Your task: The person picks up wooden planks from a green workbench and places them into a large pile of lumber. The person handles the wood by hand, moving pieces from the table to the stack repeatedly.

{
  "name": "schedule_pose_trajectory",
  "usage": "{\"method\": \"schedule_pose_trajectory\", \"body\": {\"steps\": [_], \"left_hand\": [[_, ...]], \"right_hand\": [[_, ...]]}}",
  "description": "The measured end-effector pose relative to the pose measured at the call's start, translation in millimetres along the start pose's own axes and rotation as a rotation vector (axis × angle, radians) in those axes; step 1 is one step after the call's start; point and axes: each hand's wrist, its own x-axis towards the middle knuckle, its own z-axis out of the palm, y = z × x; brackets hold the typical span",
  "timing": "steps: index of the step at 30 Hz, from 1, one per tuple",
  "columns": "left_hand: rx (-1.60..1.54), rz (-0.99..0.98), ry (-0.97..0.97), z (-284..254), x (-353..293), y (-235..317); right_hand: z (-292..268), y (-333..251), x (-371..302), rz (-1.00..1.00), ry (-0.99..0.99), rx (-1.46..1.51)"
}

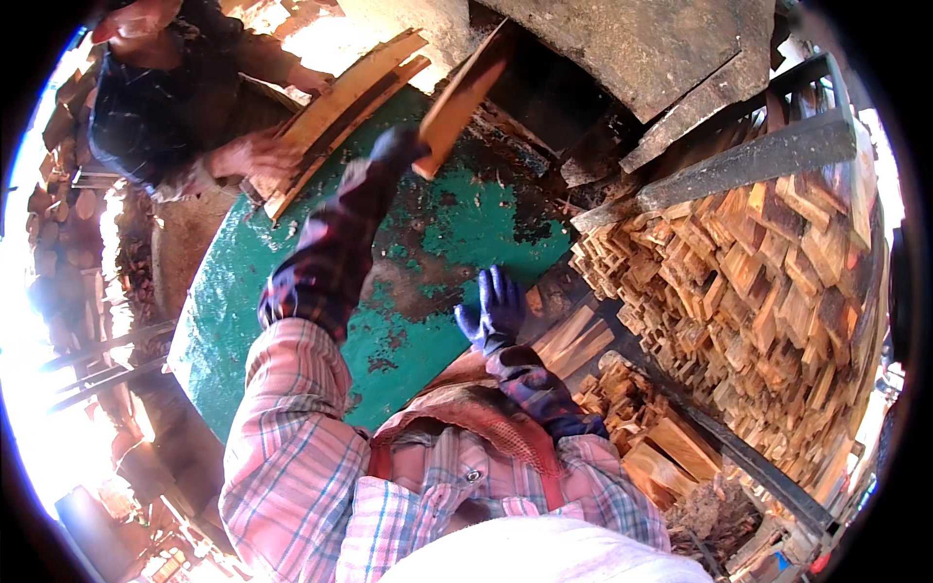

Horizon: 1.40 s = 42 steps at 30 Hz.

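Observation:
My left hand (398, 146), in a dark glove, reaches far across the green metal table (466, 219) and grips the lower end of an orange-brown wood plank (465, 92) that slants up toward the machine housing. My right hand (498, 306), in a blue glove, rests with its fingers spread at the table's near right edge, beside some short wood slats (573, 335). It holds nothing.
Another person (165, 107) at the upper left holds a bundle of long planks (340, 107) on the table's far side. A big stack of cut wood sticks (768, 282) in a metal rack fills the right. Logs (63, 204) pile at the left.

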Motion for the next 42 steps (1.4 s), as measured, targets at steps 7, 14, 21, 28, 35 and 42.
{"method": "schedule_pose_trajectory", "body": {"steps": [7, 14, 21, 28, 35, 42], "left_hand": [[-1.109, -0.265, -0.409, 100, -232, -82], [-1.146, -0.258, -0.574, 171, -375, -72], [-0.820, 0.206, -1.008, 186, -415, -26], [-0.723, 0.364, -0.710, 172, -392, 34], [-0.658, 0.385, -0.637, 190, -353, 39], [-0.659, 0.337, -0.370, 201, -347, 10]], "right_hand": [[-8, -12, -4, -0.061, 0.113, -0.145], [29, -38, -115, 0.694, 0.001, 1.128], [-40, -22, -194, 0.385, 0.311, 0.804], [-296, -13, -123, 0.165, 0.920, 0.775], [-525, 119, -25, 0.213, 0.893, 0.826], [-528, 223, 34, 0.386, 0.856, -0.410]]}}
